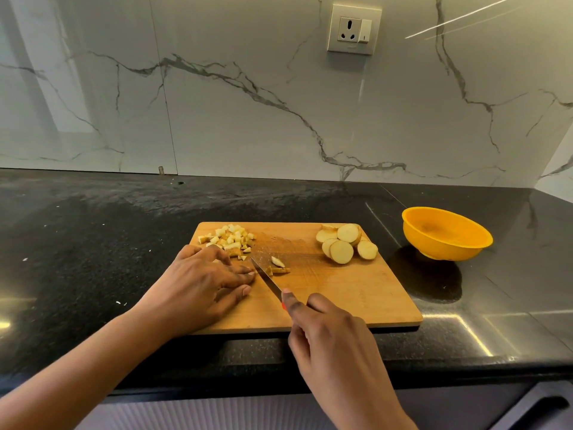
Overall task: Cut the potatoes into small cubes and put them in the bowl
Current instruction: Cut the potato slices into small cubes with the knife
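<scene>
A wooden cutting board (347,293) lies on the black counter. Small potato cubes (231,238) are piled at its far left corner. Several round potato slices (345,243) lie at its far right. A few cut strips (279,266) sit mid-board beside the blade of a knife (266,277). My right hand (328,330) grips the knife's handle, index finger along the blade's back. My left hand (204,283) rests flat on the board just left of the blade, fingers spread, holding nothing. An empty yellow bowl (446,232) stands on the counter to the board's right.
The black stone counter (93,243) runs to a marble wall with a power socket (353,29). Small potato bits (121,303) dot the counter left of the board. The counter's front edge lies right below my wrists.
</scene>
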The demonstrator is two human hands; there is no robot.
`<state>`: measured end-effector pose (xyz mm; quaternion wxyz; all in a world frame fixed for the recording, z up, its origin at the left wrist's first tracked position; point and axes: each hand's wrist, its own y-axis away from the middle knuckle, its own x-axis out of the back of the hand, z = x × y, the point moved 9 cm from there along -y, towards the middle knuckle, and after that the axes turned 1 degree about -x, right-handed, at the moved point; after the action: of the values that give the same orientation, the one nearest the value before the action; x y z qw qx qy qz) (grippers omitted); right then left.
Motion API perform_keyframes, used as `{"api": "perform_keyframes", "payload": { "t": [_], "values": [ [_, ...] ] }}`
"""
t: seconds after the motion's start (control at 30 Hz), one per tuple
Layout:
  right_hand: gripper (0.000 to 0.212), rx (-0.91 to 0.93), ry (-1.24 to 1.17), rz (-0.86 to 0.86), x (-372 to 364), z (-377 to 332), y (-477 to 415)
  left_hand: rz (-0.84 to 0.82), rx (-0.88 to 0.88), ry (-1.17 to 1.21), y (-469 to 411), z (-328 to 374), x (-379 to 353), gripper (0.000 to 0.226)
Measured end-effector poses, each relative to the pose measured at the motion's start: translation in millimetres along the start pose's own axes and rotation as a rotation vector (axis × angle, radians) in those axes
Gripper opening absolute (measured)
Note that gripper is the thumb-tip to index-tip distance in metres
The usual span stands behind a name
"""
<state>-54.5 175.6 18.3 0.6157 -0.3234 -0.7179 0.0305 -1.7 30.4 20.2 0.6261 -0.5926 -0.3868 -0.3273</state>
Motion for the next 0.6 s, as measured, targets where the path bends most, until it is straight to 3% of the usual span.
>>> {"api": "perform_keyframes", "payload": {
  "t": [0.43, 0.5, 0.6],
  "values": [
    [0.047, 0.07, 0.095, 0.008, -6, -9, -13, -0.059, -0.088, -0.046, 0, -2, -3, 0.051],
    [0.051, 0.074, 0.044, -0.086, -2, -16, -11, -0.039, -0.071, -0.096, 2, -1, -1, 0.052],
    [0.051, 0.127, -0.021, -0.073, 15, -6, 2, -0.012, 0.007, -0.138, 4, -8, 2, 0.059]
  ]
}}
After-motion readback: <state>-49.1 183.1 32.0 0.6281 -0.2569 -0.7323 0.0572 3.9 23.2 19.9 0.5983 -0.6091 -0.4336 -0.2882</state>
